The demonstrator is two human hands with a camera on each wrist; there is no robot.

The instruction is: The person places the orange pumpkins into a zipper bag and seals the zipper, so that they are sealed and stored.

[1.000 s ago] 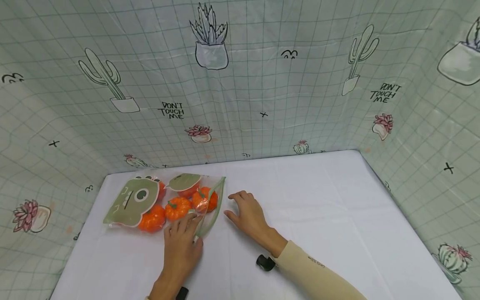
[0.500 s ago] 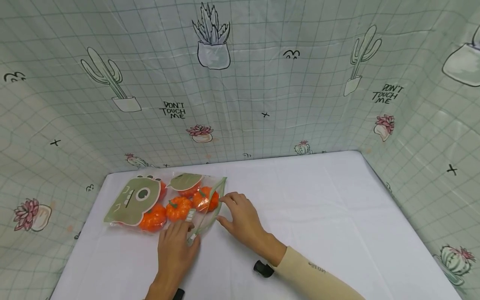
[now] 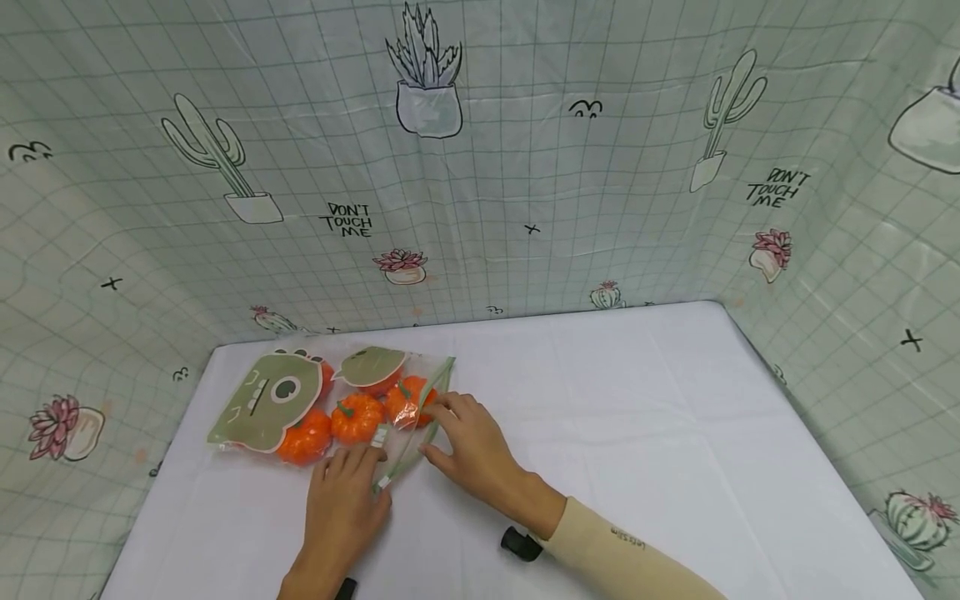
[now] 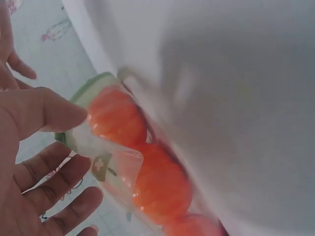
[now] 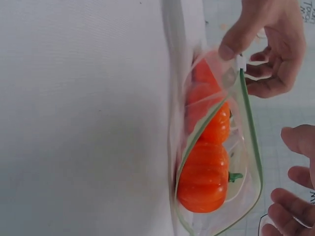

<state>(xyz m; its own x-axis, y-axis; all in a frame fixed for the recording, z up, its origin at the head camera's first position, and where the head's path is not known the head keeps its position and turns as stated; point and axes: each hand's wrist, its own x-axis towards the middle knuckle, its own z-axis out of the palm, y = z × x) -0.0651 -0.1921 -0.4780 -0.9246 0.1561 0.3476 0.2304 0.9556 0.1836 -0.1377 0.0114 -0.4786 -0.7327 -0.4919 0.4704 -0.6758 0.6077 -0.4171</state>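
A clear zip bag with a green monster print lies at the back left of the table. Several orange toy pumpkins with green stems show through it. Its green-edged mouth gapes toward the right, with a white slider at one end. My left hand is at the near corner of the mouth, thumb and fingers on either side of the film with a gap between them. At the right edge of the bag is my right hand, fingers relaxed and apart, fingertips overlapping the mouth near the rightmost pumpkin.
A white cloth covers the table. Patterned curtains with cactus drawings stand behind it and along both sides. A black wrist device sits at the right sleeve.
My right hand has moved left from beside the bag to its open edge. My left hand has shifted slightly left and toward me at the near corner. The pumpkins have stayed in place.
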